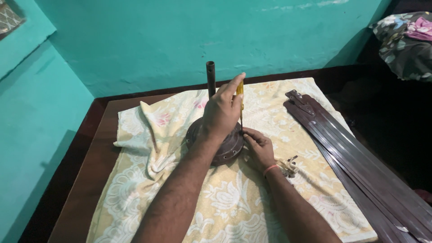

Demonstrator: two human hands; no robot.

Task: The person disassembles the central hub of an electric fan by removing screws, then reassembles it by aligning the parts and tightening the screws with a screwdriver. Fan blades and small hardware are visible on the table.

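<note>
A round dark brown fan motor (227, 151) with an upright rod (210, 78) stands on a pale yellow patterned cloth (225, 202). My left hand (220, 114) reaches over the motor and grips the yellow handle of a screwdriver (240, 90), held upright with its tip at the motor's right rim. My right hand (260, 147), with an orange thread at the wrist, rests on the cloth beside the motor. Its fingertips pinch the screwdriver shaft near the tip. The tip itself and whatever it meets are hidden by the fingers.
Several long dark brown fan blades (355, 157) lie stacked along the right side of the cloth. Small metal parts (288, 165) lie by my right wrist. The cloth covers a brown wooden table (85, 189) against turquoise walls. A floral bundle (405, 40) sits at the top right.
</note>
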